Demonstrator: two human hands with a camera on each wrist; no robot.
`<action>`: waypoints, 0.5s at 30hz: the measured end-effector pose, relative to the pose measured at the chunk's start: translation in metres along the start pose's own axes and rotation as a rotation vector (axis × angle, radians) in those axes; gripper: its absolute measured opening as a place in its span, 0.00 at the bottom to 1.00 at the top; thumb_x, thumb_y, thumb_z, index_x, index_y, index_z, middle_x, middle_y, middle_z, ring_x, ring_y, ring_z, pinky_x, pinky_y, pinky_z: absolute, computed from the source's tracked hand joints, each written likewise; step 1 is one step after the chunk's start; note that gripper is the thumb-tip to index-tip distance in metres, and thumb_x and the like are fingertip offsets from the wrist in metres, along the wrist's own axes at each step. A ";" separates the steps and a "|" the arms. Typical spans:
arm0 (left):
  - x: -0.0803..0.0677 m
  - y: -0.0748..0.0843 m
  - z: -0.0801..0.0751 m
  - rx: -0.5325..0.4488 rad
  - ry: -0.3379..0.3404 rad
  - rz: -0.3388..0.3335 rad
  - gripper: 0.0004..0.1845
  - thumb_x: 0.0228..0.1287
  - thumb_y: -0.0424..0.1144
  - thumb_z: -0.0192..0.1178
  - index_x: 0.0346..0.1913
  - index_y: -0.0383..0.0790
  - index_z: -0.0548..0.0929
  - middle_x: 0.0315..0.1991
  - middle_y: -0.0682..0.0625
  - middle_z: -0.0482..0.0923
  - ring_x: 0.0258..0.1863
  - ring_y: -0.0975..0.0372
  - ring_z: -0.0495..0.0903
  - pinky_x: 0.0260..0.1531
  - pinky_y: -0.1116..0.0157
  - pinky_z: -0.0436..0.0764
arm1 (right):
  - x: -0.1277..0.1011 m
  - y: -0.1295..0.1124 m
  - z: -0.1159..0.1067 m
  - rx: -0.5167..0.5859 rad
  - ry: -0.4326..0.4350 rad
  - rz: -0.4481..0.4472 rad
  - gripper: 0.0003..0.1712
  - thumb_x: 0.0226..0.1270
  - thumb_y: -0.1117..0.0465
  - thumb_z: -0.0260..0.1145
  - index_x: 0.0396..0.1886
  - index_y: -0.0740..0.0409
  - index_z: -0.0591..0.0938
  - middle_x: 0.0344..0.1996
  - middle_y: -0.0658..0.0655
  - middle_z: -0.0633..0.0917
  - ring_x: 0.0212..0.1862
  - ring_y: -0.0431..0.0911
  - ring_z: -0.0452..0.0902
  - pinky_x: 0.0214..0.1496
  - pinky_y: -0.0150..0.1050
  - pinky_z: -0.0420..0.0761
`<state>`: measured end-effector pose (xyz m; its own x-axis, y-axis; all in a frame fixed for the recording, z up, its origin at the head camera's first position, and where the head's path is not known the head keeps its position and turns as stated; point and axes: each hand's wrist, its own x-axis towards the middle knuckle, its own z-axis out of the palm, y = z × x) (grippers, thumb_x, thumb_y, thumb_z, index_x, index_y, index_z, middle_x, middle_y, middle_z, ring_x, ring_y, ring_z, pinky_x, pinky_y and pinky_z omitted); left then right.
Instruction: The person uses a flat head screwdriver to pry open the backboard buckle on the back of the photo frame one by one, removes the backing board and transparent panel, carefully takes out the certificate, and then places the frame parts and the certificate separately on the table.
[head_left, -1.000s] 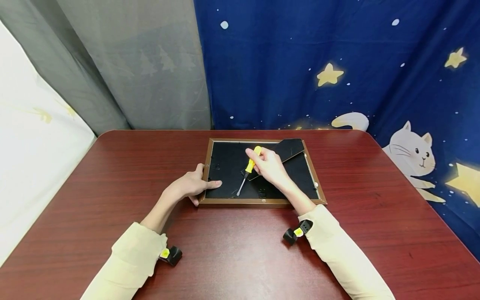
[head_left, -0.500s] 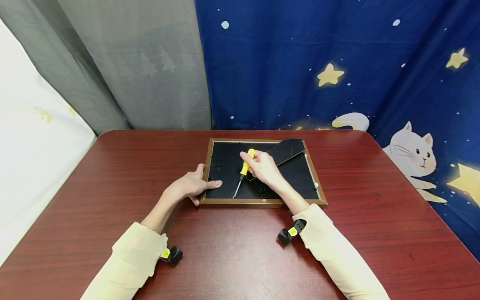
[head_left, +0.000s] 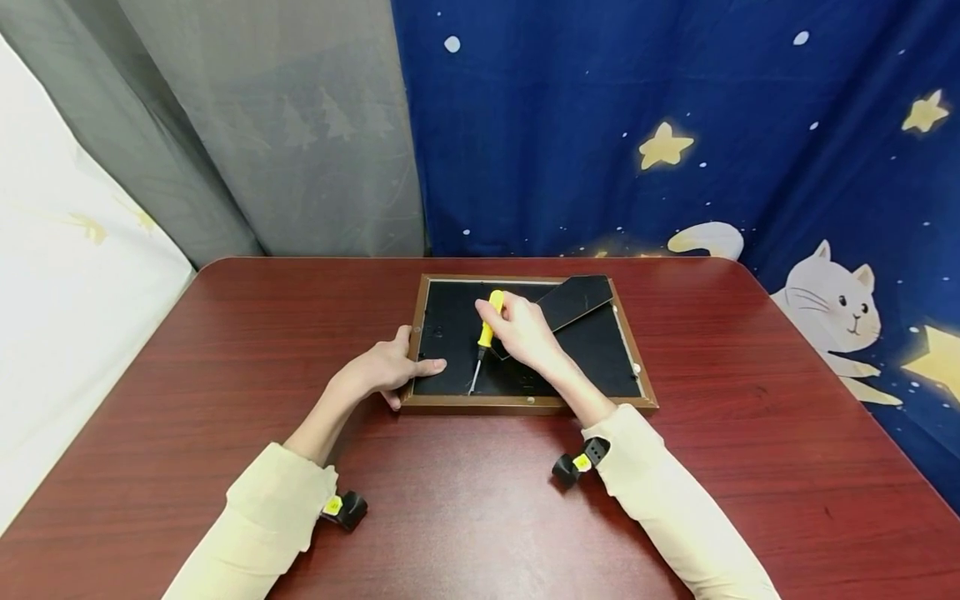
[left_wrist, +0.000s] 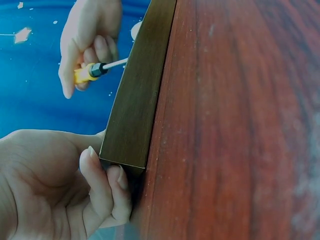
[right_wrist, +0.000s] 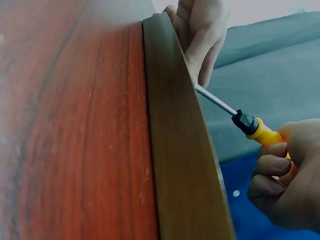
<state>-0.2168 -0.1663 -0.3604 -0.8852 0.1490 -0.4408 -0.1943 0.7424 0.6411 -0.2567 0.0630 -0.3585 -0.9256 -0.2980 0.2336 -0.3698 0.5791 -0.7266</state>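
Note:
A picture frame (head_left: 457, 406) lies face down, its black back panel (head_left: 454, 333) and folded stand leg (head_left: 583, 302) on top. At its left side, my left hand (head_left: 382, 367) grips the border, thumb on the panel and fingers curled against the corner, as the left wrist view shows. My right hand (head_left: 522, 332) holds a screwdriver by its yellow handle (head_left: 491, 321). The metal shaft (head_left: 475, 377) slants down to the inner front edge of the frame, left of centre. In the right wrist view the frame's wall (right_wrist: 175, 130) hides the screwdriver tip.
The frame lies toward the far edge of a reddish-brown wooden table (head_left: 465, 492). Behind the table hang a grey curtain (head_left: 300, 125) and a blue star-patterned curtain (head_left: 555, 125). A small black camera is worn at each cuff.
My right hand has moved a little left with the screwdriver, bringing its tip down and left to the frame's front inner edge. The left hand and frame stay put.

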 end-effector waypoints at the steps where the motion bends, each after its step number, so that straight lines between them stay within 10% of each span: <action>1: 0.000 0.001 0.000 0.003 0.000 -0.002 0.52 0.69 0.58 0.62 0.77 0.32 0.44 0.32 0.37 0.75 0.12 0.59 0.78 0.22 0.65 0.84 | -0.002 -0.002 -0.001 -0.007 0.007 -0.009 0.20 0.77 0.48 0.59 0.28 0.57 0.75 0.18 0.51 0.71 0.22 0.48 0.69 0.26 0.37 0.67; 15: -0.001 0.003 -0.003 -0.003 -0.006 -0.022 0.53 0.70 0.58 0.62 0.79 0.35 0.41 0.34 0.36 0.74 0.13 0.58 0.80 0.23 0.64 0.85 | -0.038 -0.036 -0.001 -0.085 0.099 -0.283 0.14 0.78 0.53 0.61 0.34 0.57 0.73 0.18 0.50 0.76 0.18 0.40 0.71 0.19 0.32 0.73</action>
<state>-0.2175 -0.1662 -0.3566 -0.8782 0.1360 -0.4585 -0.2154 0.7435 0.6331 -0.2084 0.0535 -0.3405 -0.7866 -0.3837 0.4837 -0.6157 0.5461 -0.5681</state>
